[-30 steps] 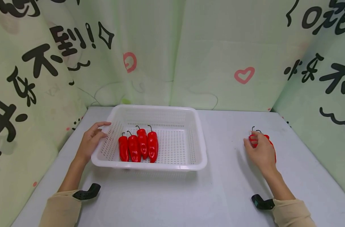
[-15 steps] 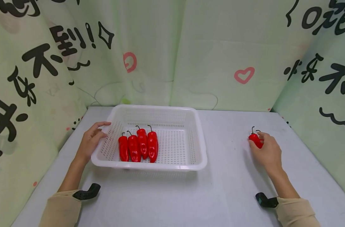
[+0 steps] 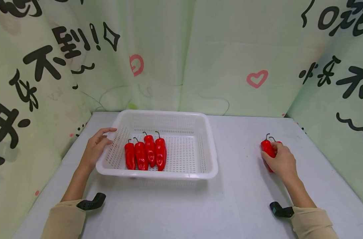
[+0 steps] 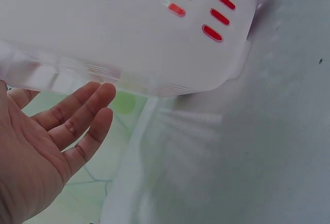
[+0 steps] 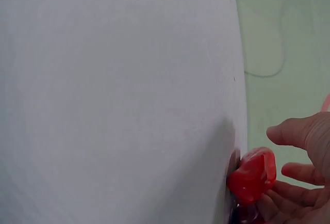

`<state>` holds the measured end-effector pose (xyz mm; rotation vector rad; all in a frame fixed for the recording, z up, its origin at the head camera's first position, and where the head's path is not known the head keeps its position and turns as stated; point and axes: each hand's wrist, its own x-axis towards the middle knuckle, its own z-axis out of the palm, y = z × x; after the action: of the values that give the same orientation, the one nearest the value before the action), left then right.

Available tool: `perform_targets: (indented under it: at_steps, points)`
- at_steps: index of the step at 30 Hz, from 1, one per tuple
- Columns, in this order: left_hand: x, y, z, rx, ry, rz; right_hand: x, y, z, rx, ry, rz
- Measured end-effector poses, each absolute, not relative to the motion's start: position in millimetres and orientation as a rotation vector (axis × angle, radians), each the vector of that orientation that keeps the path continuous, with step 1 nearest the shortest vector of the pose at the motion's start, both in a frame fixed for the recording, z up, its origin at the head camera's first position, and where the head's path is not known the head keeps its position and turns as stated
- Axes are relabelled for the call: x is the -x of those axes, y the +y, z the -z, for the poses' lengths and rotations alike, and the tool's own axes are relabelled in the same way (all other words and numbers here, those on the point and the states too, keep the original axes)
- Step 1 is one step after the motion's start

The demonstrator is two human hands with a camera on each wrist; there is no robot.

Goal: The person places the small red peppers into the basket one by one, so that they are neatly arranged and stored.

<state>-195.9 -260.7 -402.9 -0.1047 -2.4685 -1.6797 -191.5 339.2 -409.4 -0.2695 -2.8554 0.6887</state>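
My left hand (image 3: 95,147) rests at the left rim of a white perforated plastic basket (image 3: 157,176). In the left wrist view its fingers (image 4: 77,123) extend, loosely bent, beneath the rim. Several glossy red chili peppers (image 3: 141,157) lie side by side in the basket's left half, stems pointing away. Far right on the table, my right hand (image 3: 283,163) is around a red chili pepper (image 3: 267,148). In the right wrist view the thumb stands off that pepper (image 5: 252,175), while other fingertips meet its side. A second stem and a bit of red show behind the fingers.
The white-covered table (image 3: 181,209) carries the basket left of centre. Pale green curtains (image 3: 229,66) with black lettering and pink hearts enclose its back and both sides. Black wrist cameras (image 3: 281,211) sit at both sleeves.
My right hand has shifted slightly right, uncovering more of the nearer pepper, whose lower end now shows below the thumb. The left hand and the basket have stayed put.
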Motion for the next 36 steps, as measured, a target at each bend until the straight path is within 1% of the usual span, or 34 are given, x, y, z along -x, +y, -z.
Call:
perform_targets:
  at_steps: [9, 36]
  points:
    - [195.6, -260.7, 402.1, 0.107, -2.467, 1.689, 193.2, 339.0, 412.0, 0.190, -2.940, -0.640]
    - [194.2, -261.1, 400.9, 0.102, -2.487, 1.680, 192.7, 332.0, 414.2, 0.214, -2.954, -0.738]
